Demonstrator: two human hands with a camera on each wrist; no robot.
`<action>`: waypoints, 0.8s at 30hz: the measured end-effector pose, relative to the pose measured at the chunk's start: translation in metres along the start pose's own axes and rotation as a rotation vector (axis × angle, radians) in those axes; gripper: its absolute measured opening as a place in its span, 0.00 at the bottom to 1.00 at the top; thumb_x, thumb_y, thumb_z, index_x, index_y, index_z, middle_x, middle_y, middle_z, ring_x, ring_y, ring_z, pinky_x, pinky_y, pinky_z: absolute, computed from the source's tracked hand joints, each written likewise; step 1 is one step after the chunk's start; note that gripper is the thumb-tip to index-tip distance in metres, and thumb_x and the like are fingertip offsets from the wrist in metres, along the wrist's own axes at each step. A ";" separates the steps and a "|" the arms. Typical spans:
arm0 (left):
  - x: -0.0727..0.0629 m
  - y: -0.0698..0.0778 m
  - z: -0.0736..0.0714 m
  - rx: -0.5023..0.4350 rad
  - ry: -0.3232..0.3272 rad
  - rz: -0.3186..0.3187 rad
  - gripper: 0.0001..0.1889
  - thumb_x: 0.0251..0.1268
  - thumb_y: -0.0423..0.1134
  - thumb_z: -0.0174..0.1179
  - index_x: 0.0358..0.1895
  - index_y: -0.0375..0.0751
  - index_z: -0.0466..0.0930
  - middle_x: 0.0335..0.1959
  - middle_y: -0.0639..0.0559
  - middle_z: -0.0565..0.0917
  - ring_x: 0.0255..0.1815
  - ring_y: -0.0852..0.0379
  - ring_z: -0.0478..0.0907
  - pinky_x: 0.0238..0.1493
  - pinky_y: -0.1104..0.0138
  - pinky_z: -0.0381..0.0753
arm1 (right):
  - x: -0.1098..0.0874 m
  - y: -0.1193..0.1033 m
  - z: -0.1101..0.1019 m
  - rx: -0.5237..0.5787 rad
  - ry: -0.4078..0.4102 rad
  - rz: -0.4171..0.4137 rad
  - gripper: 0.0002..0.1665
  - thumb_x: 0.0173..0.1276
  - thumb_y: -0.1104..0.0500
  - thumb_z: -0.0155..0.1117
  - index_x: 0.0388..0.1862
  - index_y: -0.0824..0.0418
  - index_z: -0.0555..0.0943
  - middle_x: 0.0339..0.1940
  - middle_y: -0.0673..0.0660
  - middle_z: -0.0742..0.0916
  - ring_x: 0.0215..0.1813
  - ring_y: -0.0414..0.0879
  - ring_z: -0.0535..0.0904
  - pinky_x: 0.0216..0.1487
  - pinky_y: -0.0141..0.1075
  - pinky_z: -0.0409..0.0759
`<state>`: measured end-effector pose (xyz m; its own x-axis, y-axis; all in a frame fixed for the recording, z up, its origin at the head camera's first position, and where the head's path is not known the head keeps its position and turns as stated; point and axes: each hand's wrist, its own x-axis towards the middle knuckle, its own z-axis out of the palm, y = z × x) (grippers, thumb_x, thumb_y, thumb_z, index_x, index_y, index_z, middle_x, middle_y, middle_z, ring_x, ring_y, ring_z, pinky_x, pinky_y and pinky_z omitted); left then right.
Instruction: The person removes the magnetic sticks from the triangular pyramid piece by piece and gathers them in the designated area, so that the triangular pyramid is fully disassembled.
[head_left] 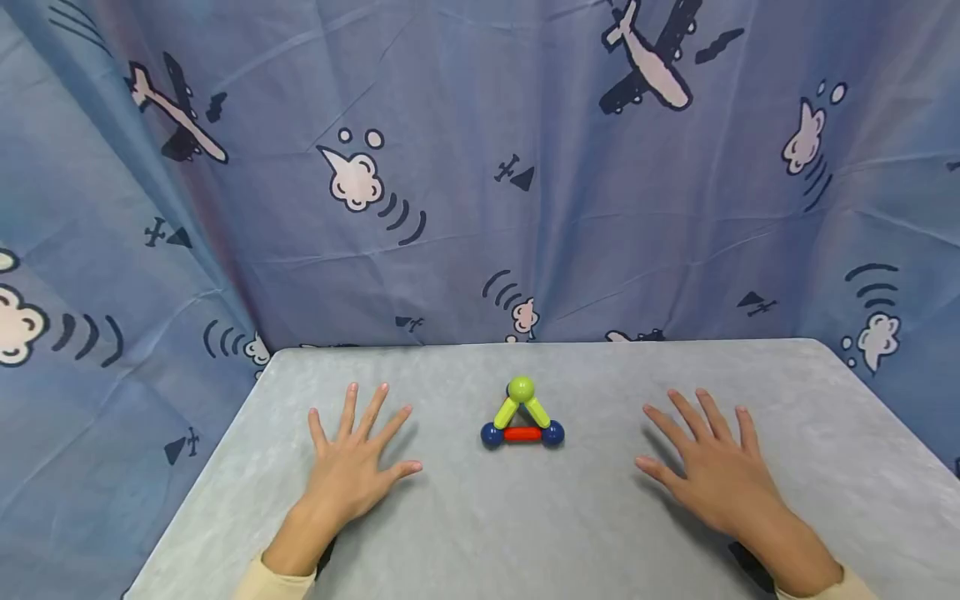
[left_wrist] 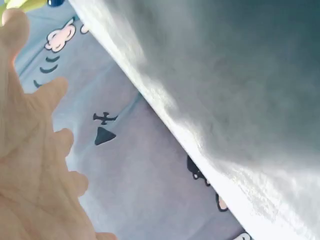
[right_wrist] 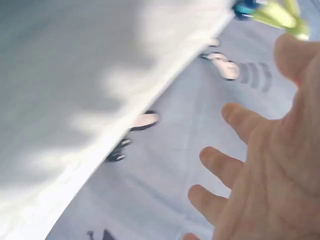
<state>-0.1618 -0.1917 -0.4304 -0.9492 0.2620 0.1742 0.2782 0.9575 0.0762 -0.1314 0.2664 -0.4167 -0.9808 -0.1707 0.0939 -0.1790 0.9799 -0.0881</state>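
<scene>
Between the two hands stands a small pyramid of building rods and balls [head_left: 522,434], apart from both. A lime ball [head_left: 521,388] tops it, with lime rods slanting down to dark blue balls [head_left: 552,433] that a red rod joins at the front. Its back is mostly hidden. To its left, my left hand [head_left: 351,473] is spread palm down over the table, holding nothing. My right hand [head_left: 720,475] is spread likewise on the other side, fingers apart. The right wrist view catches the pyramid's lime rods [right_wrist: 277,14] beyond the thumb.
A pale grey cloth covers the table [head_left: 525,533]. Behind it and along the left hangs a blue curtain [head_left: 450,250] printed with planes and clouds. Light sleeves [head_left: 276,581] reach in at the front edge, with dark wrist bands [head_left: 750,567] under the wrists.
</scene>
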 end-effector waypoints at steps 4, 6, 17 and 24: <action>0.006 0.011 -0.011 -0.021 0.029 0.019 0.40 0.60 0.74 0.53 0.75 0.68 0.61 0.83 0.55 0.47 0.83 0.39 0.35 0.67 0.25 0.32 | 0.008 -0.030 -0.018 0.059 0.050 -0.047 0.42 0.70 0.28 0.51 0.77 0.43 0.63 0.79 0.62 0.64 0.79 0.68 0.52 0.70 0.71 0.45; 0.017 0.026 -0.020 -0.097 0.037 0.038 0.39 0.62 0.72 0.53 0.76 0.69 0.59 0.83 0.58 0.45 0.84 0.40 0.32 0.68 0.26 0.32 | 0.017 -0.047 -0.025 0.106 0.080 -0.078 0.41 0.69 0.28 0.53 0.76 0.43 0.66 0.76 0.62 0.68 0.77 0.67 0.58 0.68 0.70 0.52; 0.076 0.109 -0.023 -0.533 -0.046 0.210 0.36 0.69 0.53 0.60 0.77 0.63 0.57 0.81 0.58 0.56 0.84 0.45 0.39 0.71 0.30 0.48 | 0.067 -0.103 -0.009 0.431 0.101 -0.102 0.34 0.66 0.46 0.69 0.68 0.57 0.76 0.66 0.60 0.82 0.67 0.62 0.75 0.65 0.61 0.71; 0.085 0.112 -0.013 -0.639 -0.031 0.254 0.28 0.72 0.40 0.59 0.73 0.52 0.67 0.76 0.55 0.68 0.80 0.44 0.56 0.72 0.39 0.60 | 0.077 -0.113 0.004 0.528 0.030 -0.048 0.29 0.67 0.51 0.69 0.64 0.61 0.79 0.62 0.59 0.84 0.66 0.60 0.78 0.65 0.58 0.73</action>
<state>-0.2094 -0.0632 -0.3947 -0.8444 0.4811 0.2355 0.5153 0.6093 0.6026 -0.1865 0.1424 -0.4031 -0.9693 -0.2035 0.1380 -0.2458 0.7845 -0.5693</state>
